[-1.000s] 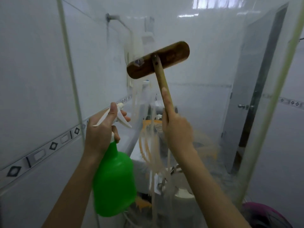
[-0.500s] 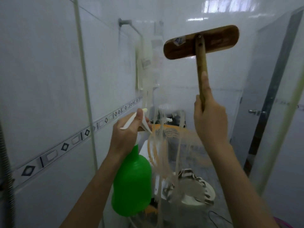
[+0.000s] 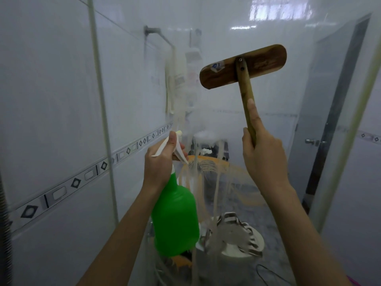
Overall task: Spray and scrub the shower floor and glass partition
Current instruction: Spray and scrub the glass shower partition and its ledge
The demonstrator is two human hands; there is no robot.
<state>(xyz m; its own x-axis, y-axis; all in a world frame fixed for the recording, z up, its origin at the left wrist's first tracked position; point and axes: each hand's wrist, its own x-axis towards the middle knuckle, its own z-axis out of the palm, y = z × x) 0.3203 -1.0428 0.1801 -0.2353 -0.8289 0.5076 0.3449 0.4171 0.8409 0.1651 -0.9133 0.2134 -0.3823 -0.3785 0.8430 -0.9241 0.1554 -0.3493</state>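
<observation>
In the upper right of the frame, our right hand (image 3: 262, 153) is wrapped around the wooden handle of the scrub brush (image 3: 243, 67), index finger laid straight up the shaft, with the brush's flat wooden head raised against the glass partition (image 3: 226, 120). Low and centre-left, our left hand (image 3: 162, 159) is closed on the white trigger head of the green spray bottle (image 3: 175, 219), thumb on top, nozzle pointing at the glass. Foamy streaks run down the pane just beyond the nozzle, so we judge we are in the glass stage: sprayed and now scrubbing. Next we should draw the brush down through the wet streaks, keeping the head flat on the pane. The shower floor lies out of view below and seems yet to come.
</observation>
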